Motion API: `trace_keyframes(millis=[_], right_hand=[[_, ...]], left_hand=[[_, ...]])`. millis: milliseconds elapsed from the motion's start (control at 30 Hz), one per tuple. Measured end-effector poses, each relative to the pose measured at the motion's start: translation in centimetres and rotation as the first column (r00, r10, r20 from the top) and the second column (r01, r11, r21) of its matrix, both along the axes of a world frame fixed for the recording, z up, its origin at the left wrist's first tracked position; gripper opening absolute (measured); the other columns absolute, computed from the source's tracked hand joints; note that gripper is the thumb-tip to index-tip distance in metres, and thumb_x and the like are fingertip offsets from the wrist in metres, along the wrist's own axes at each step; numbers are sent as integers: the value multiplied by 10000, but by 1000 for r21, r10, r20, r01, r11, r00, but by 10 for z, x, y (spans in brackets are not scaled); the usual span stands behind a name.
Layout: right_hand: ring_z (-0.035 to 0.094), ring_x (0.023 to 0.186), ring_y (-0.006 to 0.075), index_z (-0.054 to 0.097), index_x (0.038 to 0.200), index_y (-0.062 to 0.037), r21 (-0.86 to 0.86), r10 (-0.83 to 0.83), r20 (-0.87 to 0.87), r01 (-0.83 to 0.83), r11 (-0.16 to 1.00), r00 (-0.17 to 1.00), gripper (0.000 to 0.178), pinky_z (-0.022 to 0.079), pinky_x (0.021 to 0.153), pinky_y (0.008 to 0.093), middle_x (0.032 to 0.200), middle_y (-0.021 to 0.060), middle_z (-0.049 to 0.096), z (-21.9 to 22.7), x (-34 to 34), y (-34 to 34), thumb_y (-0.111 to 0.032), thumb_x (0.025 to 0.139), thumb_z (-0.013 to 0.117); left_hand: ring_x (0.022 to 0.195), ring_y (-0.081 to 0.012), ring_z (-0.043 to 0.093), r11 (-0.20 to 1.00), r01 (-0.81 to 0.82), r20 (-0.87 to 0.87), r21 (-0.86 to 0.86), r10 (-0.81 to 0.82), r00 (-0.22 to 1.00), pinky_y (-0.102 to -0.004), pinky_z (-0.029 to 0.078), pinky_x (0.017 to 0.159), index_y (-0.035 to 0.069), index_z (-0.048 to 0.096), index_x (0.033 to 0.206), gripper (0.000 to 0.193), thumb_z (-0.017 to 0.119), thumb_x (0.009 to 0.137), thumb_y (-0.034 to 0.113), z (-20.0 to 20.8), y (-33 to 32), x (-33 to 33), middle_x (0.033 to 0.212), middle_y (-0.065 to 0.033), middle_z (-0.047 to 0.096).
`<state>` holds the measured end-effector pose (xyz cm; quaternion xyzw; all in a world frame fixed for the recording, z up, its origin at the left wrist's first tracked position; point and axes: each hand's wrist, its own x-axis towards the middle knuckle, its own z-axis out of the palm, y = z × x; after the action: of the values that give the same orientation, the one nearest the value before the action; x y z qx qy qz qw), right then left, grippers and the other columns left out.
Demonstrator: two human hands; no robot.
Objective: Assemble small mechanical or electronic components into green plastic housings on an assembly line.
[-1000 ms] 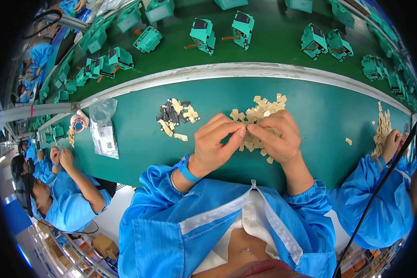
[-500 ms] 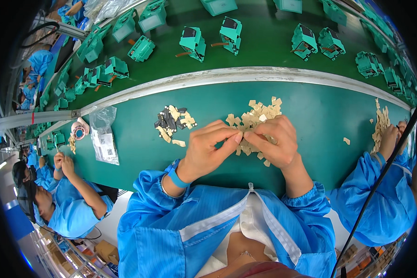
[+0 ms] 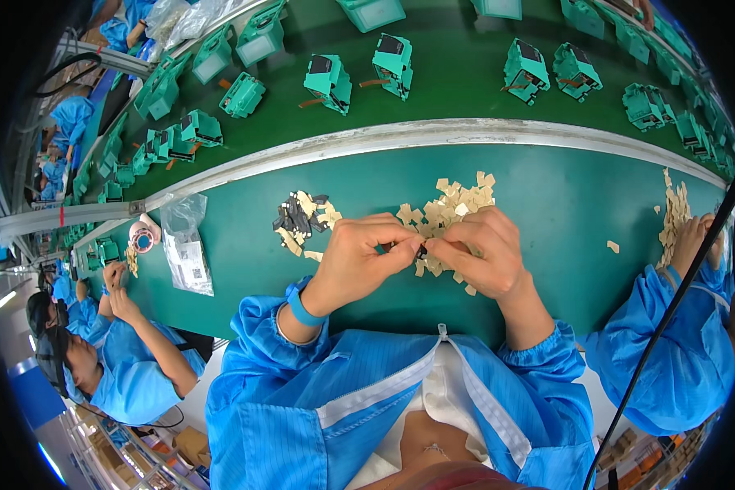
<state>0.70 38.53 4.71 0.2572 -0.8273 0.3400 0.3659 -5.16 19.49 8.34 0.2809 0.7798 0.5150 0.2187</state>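
Note:
Thumb and forefinger of my left hand are pinched together, a blue band round that wrist. My right hand is closed in a pinch too, its fingertips meeting the left ones. Between them shows a small dark piece, mostly hidden by the fingers. Just beyond and partly under my right hand lies a pile of small cream-coloured pieces. Farther left, a smaller pile mixes black pieces with cream ones.
A clear plastic bag and a tape roll lie left on the green bench. Behind a metal rail, green plastic housings stand on the belt. Co-workers sit on both sides; another cream pile lies right.
My left hand has shifted slightly left and down, and my fingertips have parted a little, showing more of the dark piece. The housings on the belt have drifted slightly left.

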Motion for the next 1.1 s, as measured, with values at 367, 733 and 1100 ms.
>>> trace_keyframes(millis=[367, 733, 1100], right_hand=[[510, 633, 156, 679, 796, -60, -31, -21, -4, 21, 999, 1000, 255, 399, 518, 267, 741, 8, 563, 0, 0, 1, -81, 542, 666], [510, 636, 160, 679, 788, -62, -51, -14, -8, 14, 999, 1000, 242, 406, 518, 267, 748, 15, 568, -2, 0, 2, -91, 547, 672], [510, 657, 186, 675, 814, -39, -374, -170, 29, 169, 912, 985, 209, 410, 546, 278, 790, 65, 546, -6, 6, 10, 21, 619, 718]], left_hand=[[669, -84, 604, 1000, 4, 252, 11, -7, 968, -212, 485, 608, -21, 687, 815, 96, 616, 832, 42, 3, -1, -5, 723, -57, 667], [586, -31, 533, 998, -16, 342, 58, -5, 940, -188, 416, 509, -7, 680, 802, 98, 639, 814, 81, -1, 3, -6, 671, -23, 642], [663, -108, 597, 994, -101, 87, -43, 104, 991, -210, 459, 593, 6, 652, 826, 45, 619, 804, 27, -22, 6, -12, 774, -62, 656]])
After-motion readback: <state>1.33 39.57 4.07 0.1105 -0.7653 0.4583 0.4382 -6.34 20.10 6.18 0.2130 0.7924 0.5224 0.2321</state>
